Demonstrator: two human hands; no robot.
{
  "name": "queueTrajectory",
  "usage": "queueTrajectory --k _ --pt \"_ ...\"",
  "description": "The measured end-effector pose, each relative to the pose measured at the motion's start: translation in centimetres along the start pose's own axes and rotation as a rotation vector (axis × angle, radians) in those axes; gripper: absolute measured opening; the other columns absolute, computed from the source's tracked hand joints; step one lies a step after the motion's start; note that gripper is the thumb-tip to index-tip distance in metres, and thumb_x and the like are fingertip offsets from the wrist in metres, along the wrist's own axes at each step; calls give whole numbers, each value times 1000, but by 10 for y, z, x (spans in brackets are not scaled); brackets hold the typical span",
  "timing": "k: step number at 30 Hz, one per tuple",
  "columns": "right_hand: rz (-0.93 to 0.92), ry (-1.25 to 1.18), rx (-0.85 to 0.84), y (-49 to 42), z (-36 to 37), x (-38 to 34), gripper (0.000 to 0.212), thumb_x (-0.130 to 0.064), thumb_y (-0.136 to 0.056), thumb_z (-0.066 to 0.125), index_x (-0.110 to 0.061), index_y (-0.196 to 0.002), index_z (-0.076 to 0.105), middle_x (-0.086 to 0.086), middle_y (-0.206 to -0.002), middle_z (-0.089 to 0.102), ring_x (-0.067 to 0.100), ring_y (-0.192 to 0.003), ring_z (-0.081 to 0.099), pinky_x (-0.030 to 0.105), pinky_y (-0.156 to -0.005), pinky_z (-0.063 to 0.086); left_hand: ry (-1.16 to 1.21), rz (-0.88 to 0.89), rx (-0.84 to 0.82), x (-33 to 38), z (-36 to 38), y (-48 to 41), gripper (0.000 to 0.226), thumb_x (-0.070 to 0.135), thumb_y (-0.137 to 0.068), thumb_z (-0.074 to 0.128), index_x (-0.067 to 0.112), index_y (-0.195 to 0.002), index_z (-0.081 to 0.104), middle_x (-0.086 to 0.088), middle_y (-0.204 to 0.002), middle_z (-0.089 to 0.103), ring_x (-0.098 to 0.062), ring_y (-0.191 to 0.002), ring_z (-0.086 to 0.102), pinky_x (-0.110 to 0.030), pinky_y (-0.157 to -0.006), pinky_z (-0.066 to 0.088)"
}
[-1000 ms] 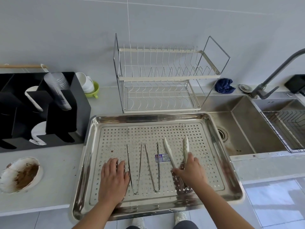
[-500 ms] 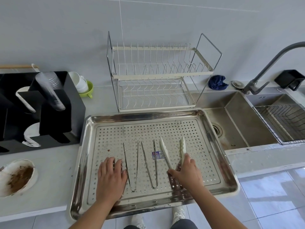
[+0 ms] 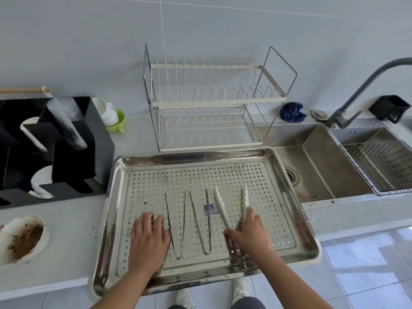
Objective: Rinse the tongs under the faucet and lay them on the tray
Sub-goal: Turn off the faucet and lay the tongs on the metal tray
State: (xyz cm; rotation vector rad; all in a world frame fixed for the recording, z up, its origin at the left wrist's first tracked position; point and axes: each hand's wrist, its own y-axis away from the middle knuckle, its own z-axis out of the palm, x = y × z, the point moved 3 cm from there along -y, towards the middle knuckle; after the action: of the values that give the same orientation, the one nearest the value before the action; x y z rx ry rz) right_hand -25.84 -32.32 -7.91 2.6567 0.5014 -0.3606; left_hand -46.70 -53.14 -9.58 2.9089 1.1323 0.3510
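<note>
One pair, the white-tipped tongs [image 3: 220, 204], is pinched in the grip of the right hand [image 3: 249, 235], likely for carrying to the faucet [image 3: 335, 118], while the tray [image 3: 200, 156] is steadied by the spread left hand [image 3: 148, 239].

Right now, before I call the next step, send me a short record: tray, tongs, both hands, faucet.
tray: steel, perforated, on the counter, left of the sink
left metal tongs: on the tray, open ends away from the person
middle metal tongs: beside them, same way round, label on one arm
white-tipped tongs: rightmost, tips spread
right hand: grips the white-tipped tongs near the handle end
left hand: flat on the tray, fingers straight, beside the left metal tongs
faucet: behind the sink, outlet out of view
</note>
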Motion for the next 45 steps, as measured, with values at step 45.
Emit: queueTrajectory --k 45 --pt "25 -26 -20 2 -6 13 111 -80 -86 49 -12 -162 7 16 -159 37 33 -138 51 46 -104 49 19 -14 -8 0 -1 0 54 42 -92 32 9 -123 60 -18 -131 52 -39 -128 46 -58 -107 42"
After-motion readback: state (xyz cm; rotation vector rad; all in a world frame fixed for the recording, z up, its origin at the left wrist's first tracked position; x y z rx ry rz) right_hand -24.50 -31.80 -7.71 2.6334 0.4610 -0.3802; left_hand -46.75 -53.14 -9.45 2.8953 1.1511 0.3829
